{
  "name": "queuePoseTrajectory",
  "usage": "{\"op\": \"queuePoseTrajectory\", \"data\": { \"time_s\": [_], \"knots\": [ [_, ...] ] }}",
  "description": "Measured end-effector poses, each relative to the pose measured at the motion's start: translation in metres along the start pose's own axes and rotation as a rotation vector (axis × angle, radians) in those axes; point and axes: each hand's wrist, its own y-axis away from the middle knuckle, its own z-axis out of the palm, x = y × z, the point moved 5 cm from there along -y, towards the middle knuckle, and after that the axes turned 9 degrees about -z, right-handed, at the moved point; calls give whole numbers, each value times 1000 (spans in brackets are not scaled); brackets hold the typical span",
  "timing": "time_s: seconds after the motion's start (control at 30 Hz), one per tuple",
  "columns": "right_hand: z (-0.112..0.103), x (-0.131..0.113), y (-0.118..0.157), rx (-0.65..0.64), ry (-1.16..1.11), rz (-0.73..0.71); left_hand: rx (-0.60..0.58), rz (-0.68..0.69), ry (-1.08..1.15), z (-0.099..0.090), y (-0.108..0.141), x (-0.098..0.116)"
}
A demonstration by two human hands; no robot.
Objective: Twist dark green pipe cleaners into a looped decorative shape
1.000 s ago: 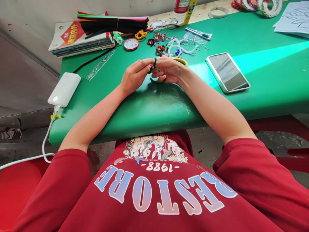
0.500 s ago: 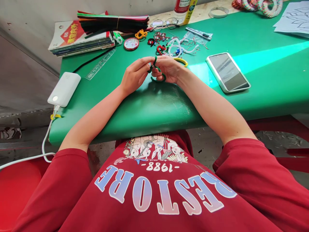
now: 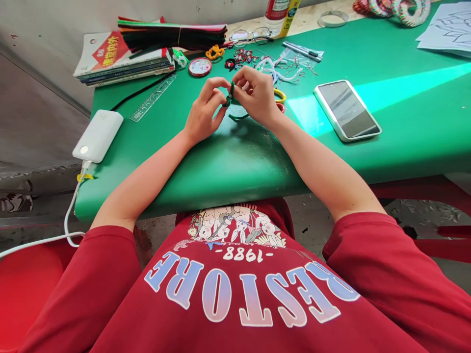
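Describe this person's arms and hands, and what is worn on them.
The left sleeve and right sleeve are loose, plain dark red, ending around the elbows. Both forearms are bare below them. The left hand and right hand are ungloved, with no watch or bracelet showing.

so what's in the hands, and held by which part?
A green fuzzy stem, by its bent upper part, pinched in the left hand and right hand. A free length curves out below the right hand; exact contact is hidden.
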Motion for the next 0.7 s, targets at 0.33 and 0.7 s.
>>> {"op": "queuePoseTrajectory", "data": {
  "time_s": [0.33, 0.7],
  "knots": [
    [-1, 19, -4, 59, 194, -115, -13, -62, 188, -12, -4, -28],
    [9, 35, -2, -2, -213, 87, -31, -378, 321, -1, -17, -61]
  ]
}}
